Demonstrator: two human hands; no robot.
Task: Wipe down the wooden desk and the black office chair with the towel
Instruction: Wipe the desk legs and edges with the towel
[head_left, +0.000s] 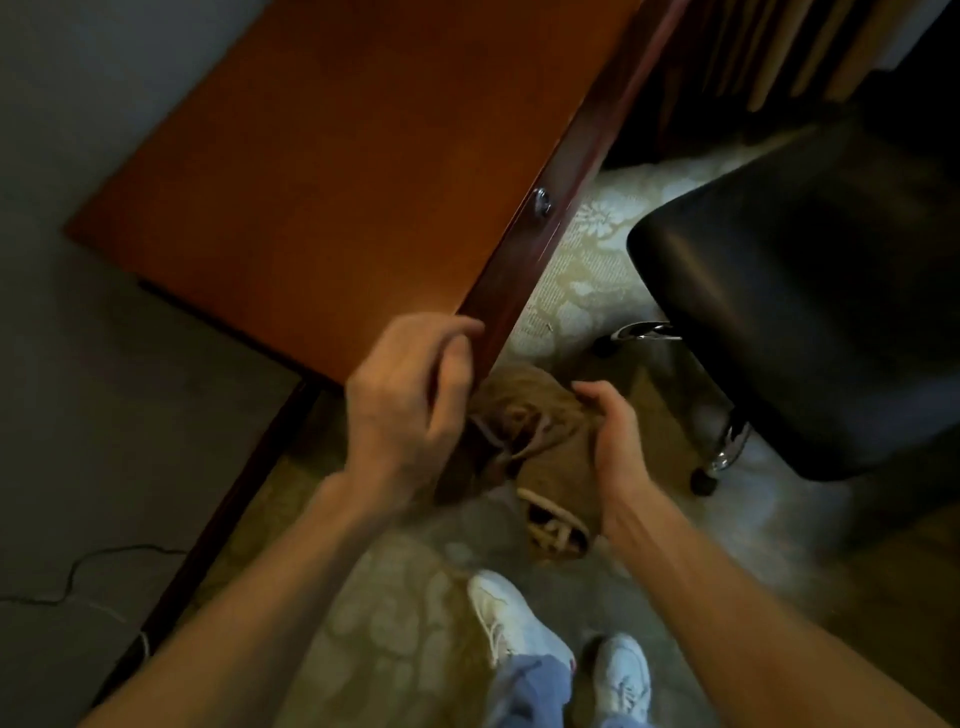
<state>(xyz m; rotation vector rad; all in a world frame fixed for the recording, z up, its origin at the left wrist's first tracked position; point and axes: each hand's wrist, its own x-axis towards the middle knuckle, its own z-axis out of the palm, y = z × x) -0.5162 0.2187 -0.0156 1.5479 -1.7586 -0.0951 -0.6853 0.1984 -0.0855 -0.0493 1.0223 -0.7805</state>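
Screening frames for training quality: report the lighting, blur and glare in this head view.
Head view: dim, dark toward the corners; left hand and right hand smeared by motion blur; wooden desk fairly sharp; bright glints on the chrome legs of the black office chair.

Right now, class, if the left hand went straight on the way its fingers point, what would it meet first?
Probably the dark front edge of the wooden desk, just beyond the left hand; depth is unclear.

Dim, warm-toned wide-angle view, motion-blurred throughout, corners dark and bent, with light pooling on the carpet (582, 270).
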